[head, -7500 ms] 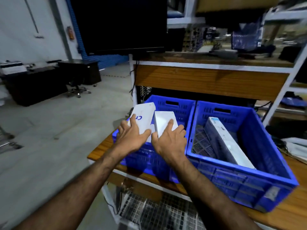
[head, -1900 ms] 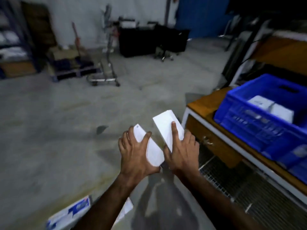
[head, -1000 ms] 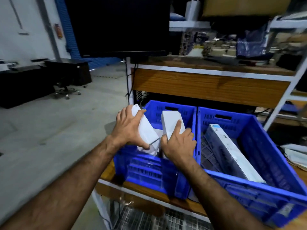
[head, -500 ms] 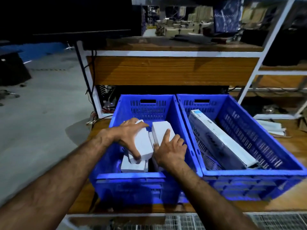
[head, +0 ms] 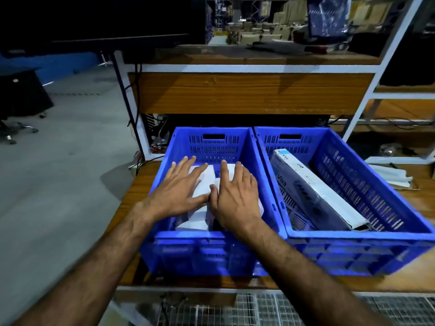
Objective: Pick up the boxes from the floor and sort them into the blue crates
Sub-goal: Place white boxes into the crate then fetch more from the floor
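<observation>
Two blue crates stand side by side on a wooden shelf. Inside the left crate (head: 211,250) lie several small white boxes (head: 204,184). My left hand (head: 179,189) and my right hand (head: 235,194) hover flat over those boxes with fingers spread and straight, holding nothing; whether the palms touch the boxes I cannot tell. The right crate (head: 353,252) holds one long white box (head: 313,191) printed "Viva", leaning diagonally against the crate's back left corner.
A wooden upper shelf (head: 249,92) on a white metal frame overhangs the crates' back. Cables hang at the left post (head: 131,109). Grey concrete floor (head: 58,184) spreads to the left, wire mesh (head: 259,309) lies below the shelf. White papers (head: 388,177) lie right of the crates.
Both hands have let go of the two white boxes, which now lie in the left crate. The fingers have straightened and spread above them.
</observation>
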